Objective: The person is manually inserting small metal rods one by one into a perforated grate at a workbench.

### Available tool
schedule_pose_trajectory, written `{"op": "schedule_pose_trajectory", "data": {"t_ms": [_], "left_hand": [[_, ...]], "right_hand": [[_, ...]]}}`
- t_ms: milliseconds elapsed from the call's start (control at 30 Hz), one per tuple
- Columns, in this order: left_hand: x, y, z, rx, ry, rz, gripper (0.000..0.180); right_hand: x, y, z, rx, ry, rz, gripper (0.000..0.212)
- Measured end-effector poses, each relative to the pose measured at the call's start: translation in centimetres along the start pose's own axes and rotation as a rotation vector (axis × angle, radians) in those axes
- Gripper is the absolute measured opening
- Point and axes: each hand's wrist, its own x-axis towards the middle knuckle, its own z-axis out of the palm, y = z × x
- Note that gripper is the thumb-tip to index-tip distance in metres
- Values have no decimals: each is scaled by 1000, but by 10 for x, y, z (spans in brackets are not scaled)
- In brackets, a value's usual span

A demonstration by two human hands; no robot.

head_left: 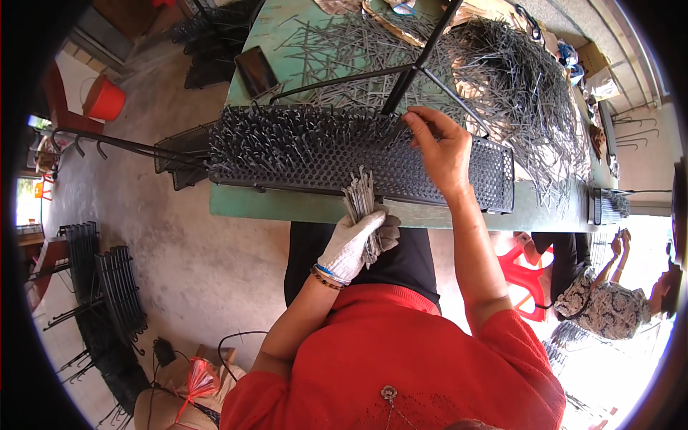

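A long black perforated metal rack (480, 172) lies along the near edge of the green table. Thin dark hooked metal pieces (287, 140) stand packed upright in the holes of its left part and along its far side. My left hand (351, 244), in a white knit glove, grips a bundle of thin grey metal pieces (358, 193) at the rack's near edge. Bare, my right hand (444, 147) reaches over the rack with thumb and forefinger pinched together at its far side, where the standing pieces end. What the pinch holds is too small to make out.
Loose metal pieces (502, 79) are heaped across the green table (272, 204). A black metal frame (405, 79) rises behind the rack, and a dark flat tray (256, 72) sits left. Another person (609, 301) works at the right, near a red stool (527, 279). Black racks (100, 287) stand at left.
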Motion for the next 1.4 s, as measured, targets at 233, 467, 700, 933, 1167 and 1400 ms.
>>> {"op": "schedule_pose_trajectory", "data": {"t_ms": [233,467,700,933,1167,1400], "left_hand": [[1,-2,-2,6,5,3,17],[1,-2,-1,-6,3,7,17],[0,-2,-2,8,1,3,18],[1,0,-1,-4,-11,-2,24],[1,0,-2,6,-8,-2,24],[1,0,-2,10,-7,-1,23]], "right_hand": [[-1,-2,-2,39,-7,-9,19],[3,-7,-6,-25,-107,-160,16],[7,-2,-6,-55,-129,-254,15],[2,8,-1,-24,-38,-185,14],[-2,3,-1,-319,2,-561,14],[1,4,-5,-295,-34,-532,14]]}}
